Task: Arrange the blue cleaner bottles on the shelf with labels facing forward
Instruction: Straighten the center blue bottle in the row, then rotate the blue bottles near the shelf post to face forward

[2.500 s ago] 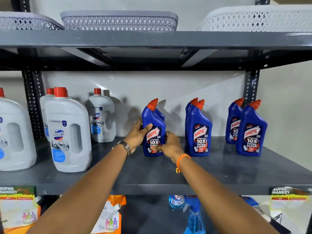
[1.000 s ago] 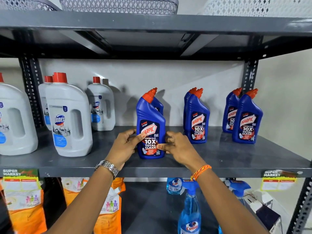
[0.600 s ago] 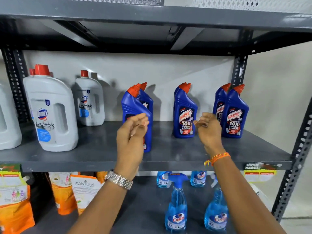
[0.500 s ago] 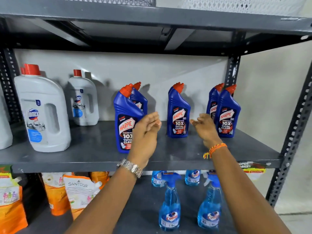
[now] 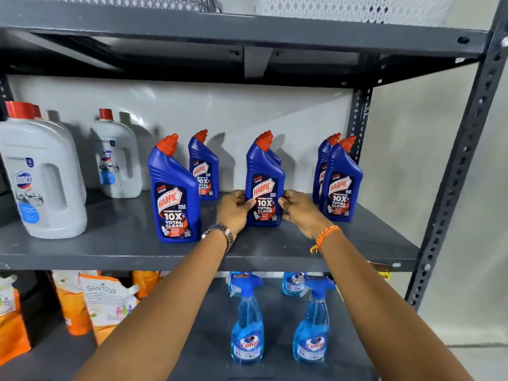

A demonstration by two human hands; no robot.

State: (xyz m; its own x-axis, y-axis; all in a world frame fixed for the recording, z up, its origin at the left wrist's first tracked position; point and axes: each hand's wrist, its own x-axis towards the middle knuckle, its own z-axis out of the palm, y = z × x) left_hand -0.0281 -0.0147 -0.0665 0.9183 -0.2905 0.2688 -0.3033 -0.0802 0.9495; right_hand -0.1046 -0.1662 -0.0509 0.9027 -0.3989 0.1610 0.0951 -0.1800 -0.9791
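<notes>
Several blue cleaner bottles with red caps stand on the grey middle shelf (image 5: 115,248). The middle bottle (image 5: 264,171) is upright with its label facing me; another bottle stands hidden just behind it. My left hand (image 5: 233,209) grips its left side and my right hand (image 5: 298,209) grips its right side. A front-left bottle (image 5: 174,193) stands near the shelf edge, label forward, with a second bottle (image 5: 204,167) behind it at the back. A pair of bottles (image 5: 342,182) stands at the right, near the upright post.
White jugs with red caps (image 5: 44,174) fill the shelf's left end. A dark perforated post (image 5: 453,171) bounds the right side. Below are blue spray bottles (image 5: 247,325) and orange refill pouches (image 5: 107,301). Mesh baskets sit on the top shelf (image 5: 247,28).
Both hands let go of the front-left bottle, which now stands near the shelf edge. They moved right and closed on the middle bottle. The view shifted right.
</notes>
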